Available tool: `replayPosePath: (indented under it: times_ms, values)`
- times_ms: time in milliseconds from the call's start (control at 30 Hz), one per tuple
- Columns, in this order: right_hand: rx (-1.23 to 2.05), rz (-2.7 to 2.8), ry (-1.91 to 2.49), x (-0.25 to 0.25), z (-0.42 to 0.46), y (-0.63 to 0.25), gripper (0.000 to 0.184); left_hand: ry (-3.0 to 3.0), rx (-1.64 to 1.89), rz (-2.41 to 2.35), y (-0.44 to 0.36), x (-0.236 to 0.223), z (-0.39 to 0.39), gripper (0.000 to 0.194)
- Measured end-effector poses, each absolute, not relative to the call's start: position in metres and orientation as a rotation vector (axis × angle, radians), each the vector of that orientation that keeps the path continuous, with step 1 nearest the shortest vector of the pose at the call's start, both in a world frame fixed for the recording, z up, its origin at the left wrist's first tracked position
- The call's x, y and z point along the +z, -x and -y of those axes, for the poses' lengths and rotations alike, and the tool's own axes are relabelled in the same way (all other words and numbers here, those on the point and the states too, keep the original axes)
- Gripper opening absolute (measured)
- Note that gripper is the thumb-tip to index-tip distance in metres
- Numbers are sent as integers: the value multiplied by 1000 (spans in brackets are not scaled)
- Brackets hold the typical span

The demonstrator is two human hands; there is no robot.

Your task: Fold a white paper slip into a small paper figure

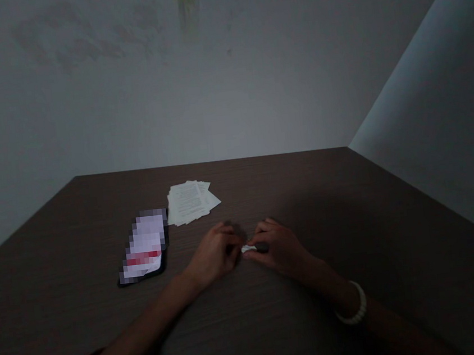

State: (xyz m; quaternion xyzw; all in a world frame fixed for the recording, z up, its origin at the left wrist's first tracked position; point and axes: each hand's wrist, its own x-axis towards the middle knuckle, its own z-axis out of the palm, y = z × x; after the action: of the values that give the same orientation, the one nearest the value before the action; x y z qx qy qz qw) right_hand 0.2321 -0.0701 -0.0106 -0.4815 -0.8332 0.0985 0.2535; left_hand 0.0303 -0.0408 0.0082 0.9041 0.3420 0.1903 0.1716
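Note:
Both my hands meet over the middle of the table. My right hand [281, 247] is closed, its thumb and fingers pinching a small white piece [248, 248]. A short dark object [262, 247] shows beside that piece, against the palm; its kind is too dim to make out. My left hand [216, 253] is curled, fingertips drawn together close to the white piece's left end. What lies between the left fingers, if anything, is hidden.
A brown wood-grain table [311, 322] fills the lower view. Left of my hands lies a phone [142, 246] with a lit, blurred screen. Behind it is a loose stack of printed paper slips [189, 202]. A grey wall [232, 99] stands at the table's far edge.

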Motion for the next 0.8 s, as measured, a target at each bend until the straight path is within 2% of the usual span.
replayPosePath:
  times_ms: [200, 367, 533, 800]
  values:
    - [282, 2279, 1293, -12, 69, -235, 19, -2849, 316, -804, -21, 19, 41, 24]
    - [229, 2324, 1278, -11, 70, -237, 15, -2920, 271, -710, -16, 24, 37, 28]
    - [125, 2398, 1216, -8, 70, -239, 16, -2974, 196, -696, -16, 24, 36, 18]
    - [-26, 2592, 968, -1, 74, -244, 11, -3003, 176, -734, -19, 30, 41, 13]
